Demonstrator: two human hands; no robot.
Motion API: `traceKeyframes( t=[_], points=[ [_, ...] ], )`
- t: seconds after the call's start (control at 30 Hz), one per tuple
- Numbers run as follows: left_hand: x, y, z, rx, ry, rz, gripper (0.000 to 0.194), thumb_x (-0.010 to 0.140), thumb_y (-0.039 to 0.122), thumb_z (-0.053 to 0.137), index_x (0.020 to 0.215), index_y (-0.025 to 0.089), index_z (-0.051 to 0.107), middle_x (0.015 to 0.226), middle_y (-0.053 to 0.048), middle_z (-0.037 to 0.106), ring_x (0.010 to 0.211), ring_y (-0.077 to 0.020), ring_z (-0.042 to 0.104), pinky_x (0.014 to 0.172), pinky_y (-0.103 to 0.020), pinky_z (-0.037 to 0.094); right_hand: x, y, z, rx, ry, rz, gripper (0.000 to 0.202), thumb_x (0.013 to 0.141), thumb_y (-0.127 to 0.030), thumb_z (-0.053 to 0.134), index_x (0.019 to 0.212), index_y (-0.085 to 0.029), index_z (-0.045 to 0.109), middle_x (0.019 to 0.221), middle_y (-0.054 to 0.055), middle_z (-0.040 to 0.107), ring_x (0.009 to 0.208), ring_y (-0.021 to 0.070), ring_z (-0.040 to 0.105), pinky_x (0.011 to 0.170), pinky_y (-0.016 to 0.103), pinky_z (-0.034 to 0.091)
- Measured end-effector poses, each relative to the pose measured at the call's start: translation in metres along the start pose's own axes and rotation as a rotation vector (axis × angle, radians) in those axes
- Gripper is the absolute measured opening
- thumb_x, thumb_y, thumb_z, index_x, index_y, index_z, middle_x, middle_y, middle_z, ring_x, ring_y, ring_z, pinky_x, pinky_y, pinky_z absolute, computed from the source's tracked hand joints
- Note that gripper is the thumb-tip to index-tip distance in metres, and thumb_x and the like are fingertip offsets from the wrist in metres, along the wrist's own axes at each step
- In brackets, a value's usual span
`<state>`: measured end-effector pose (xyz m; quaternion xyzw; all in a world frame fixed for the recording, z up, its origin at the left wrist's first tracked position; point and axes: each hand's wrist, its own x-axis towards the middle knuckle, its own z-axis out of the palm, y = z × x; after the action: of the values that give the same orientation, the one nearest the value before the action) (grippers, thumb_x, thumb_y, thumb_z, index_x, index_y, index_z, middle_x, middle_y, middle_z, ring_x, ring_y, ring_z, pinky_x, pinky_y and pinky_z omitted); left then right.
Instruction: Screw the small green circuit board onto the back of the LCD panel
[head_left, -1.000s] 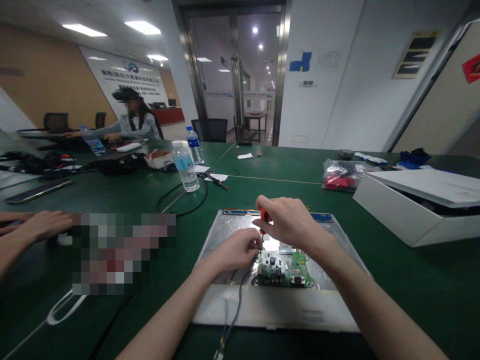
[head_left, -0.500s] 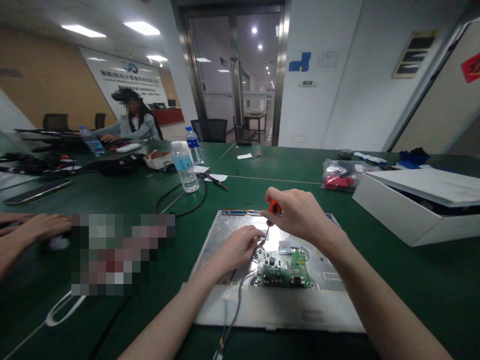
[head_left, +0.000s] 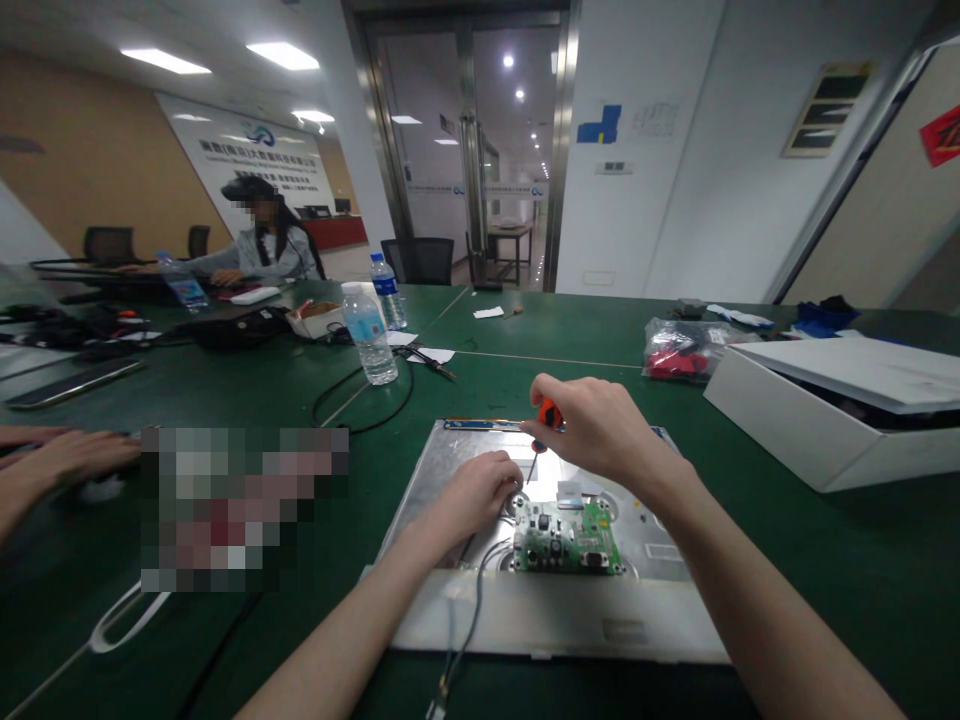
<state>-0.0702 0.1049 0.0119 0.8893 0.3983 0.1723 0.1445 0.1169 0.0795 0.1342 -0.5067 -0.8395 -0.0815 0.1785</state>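
Observation:
My right hand (head_left: 589, 425) is closed around the orange handle of a screwdriver (head_left: 550, 412), whose thin shaft points down toward the upper left corner of a green circuit board (head_left: 566, 537). The board lies on a flat metal display panel (head_left: 427, 480). My left hand (head_left: 484, 490) rests over the panel just left of the screwdriver tip, with fingers curled together. Whatever its fingertips pinch is too small to make out. Grey wires (head_left: 477, 610) run from the board's left side over the panel's near edge.
Two water bottles (head_left: 370, 335) stand beyond the panel, near a black cable (head_left: 411, 395). At right sit a white box (head_left: 817, 430) and a plastic bag with red contents (head_left: 679, 352). Another person's hand (head_left: 82, 458) is at far left; a person (head_left: 274, 245) sits farther back.
My left fingertips have drawn slightly back to the left from the screwdriver's shaft. My right hand and the panel stay nearly still.

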Motion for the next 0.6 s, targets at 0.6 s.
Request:
traceKeyframes(
  t=[0.6],
  points=[
    [-0.053,0.058,-0.027,0.172,0.116,-0.027,0.021,0.086,0.006,0.044,0.087,0.017,0.063,0.086,-0.005,0.061,0.077,-0.0163,0.059,0.067,-0.026,0.046,-0.011,0.011,-0.018,0.02,0.111,0.005,0.023,0.083,-0.043,0.06,0.089,-0.021,0.055,0.07,0.0,0.064,0.061,0.0147,0.054,0.05,0.026,0.022]
  ],
)
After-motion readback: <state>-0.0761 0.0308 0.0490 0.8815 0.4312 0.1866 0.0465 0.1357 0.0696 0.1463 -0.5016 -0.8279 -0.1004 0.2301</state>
